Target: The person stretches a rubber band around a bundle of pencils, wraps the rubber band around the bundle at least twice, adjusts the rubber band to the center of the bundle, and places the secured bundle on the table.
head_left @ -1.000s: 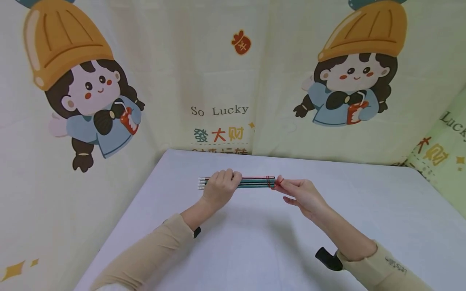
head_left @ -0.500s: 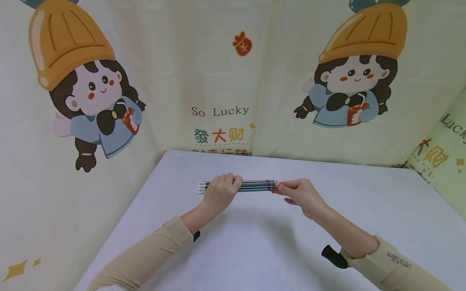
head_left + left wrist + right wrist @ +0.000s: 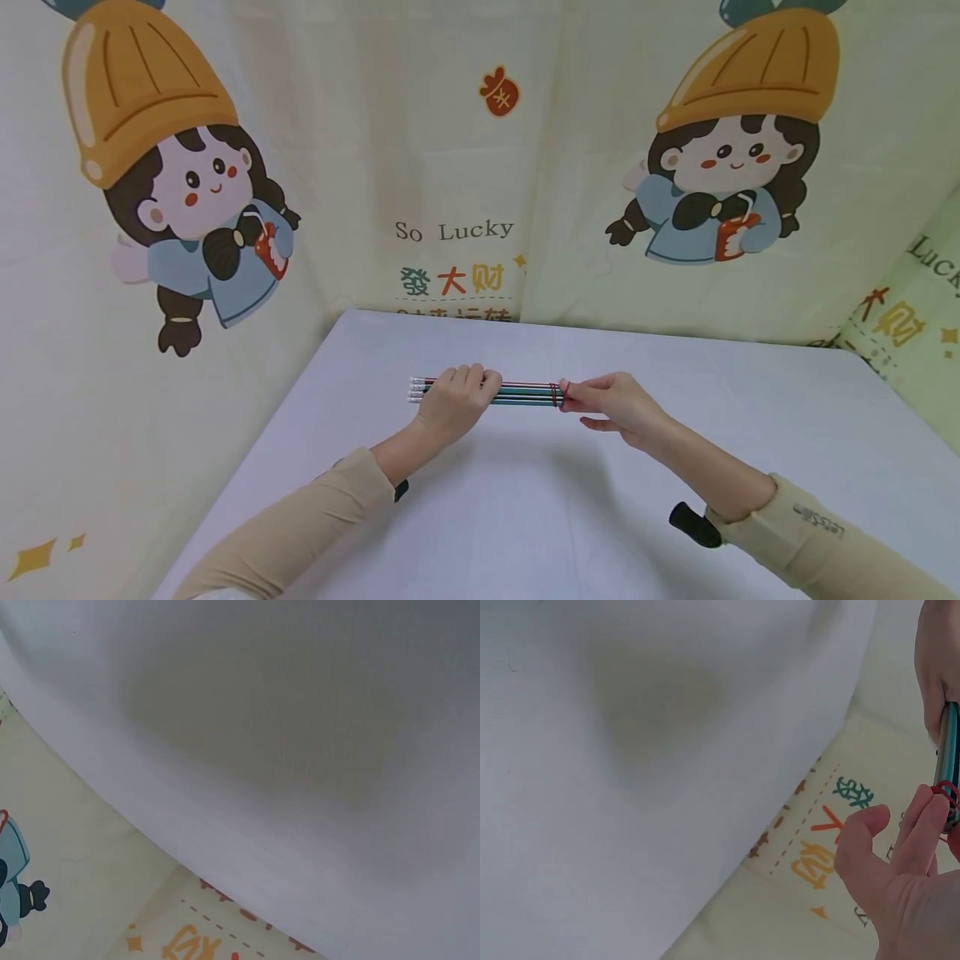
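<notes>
A bundle of several striped pencils (image 3: 525, 394), teal, black and red with white erasers at the left end, lies level in the air above the table. My left hand (image 3: 455, 406) grips it near the eraser end, fingers wrapped over the top. Around the right end runs a red elastic band (image 3: 555, 395) in more than one turn. Thumb and fingers of my right hand (image 3: 621, 408) pinch the band at that end. The right wrist view shows the pencils (image 3: 946, 754) between both hands, partly cut off by the frame edge. The left wrist view shows neither hand.
A white-covered table (image 3: 517, 508) spreads below the hands. Printed cream curtains (image 3: 570, 183) hang behind it and along its left side. A black wrist-camera mount (image 3: 695, 525) sticks out by the right sleeve.
The pencils and both hands have lowered slightly. The red band's loop, stretched out past the pencil ends earlier, now lies closer to them as my right hand has moved left a little.
</notes>
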Tool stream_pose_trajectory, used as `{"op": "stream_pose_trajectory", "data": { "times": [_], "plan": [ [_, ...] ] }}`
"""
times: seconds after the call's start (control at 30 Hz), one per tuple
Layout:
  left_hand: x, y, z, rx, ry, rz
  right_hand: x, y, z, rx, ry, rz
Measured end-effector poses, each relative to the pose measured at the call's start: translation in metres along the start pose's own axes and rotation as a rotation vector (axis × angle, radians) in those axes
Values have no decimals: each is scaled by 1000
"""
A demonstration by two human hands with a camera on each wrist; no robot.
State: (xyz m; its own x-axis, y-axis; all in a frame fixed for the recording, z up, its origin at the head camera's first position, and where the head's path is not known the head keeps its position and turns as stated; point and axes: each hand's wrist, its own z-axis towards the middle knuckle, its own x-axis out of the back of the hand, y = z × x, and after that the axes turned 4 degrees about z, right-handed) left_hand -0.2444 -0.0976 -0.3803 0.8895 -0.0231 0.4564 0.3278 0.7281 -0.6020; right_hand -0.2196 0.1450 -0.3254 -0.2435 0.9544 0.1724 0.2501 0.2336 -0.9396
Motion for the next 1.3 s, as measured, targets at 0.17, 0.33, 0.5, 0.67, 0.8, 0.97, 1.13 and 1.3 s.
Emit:
{"op": "stream_pose_trajectory", "data": {
  "times": [0.17,0.33,0.5,0.67,0.8,0.97,1.13,1.3],
  "plan": [
    [0,3,-1,11,-5,-19,1,3,3,-37,11,-3],
    [2,12,4,-13,27,-55,-7,4,3,-34,17,-50],
    [6,19,12,-4,37,-73,-5,2,2,-26,-5,-56],
    [5,18,12,35,-3,-105,10,-1,1,15,-67,-29],
    [1,16,10,65,-16,-104,20,-3,1,107,-137,-74],
    [-4,18,8,92,-6,-88,21,-2,-1,330,-192,-406],
    [-4,23,9,89,-32,-84,12,4,-3,654,-29,-967],
    [1,30,14,101,-85,-90,7,10,2,846,140,-1327]
  ]
}}
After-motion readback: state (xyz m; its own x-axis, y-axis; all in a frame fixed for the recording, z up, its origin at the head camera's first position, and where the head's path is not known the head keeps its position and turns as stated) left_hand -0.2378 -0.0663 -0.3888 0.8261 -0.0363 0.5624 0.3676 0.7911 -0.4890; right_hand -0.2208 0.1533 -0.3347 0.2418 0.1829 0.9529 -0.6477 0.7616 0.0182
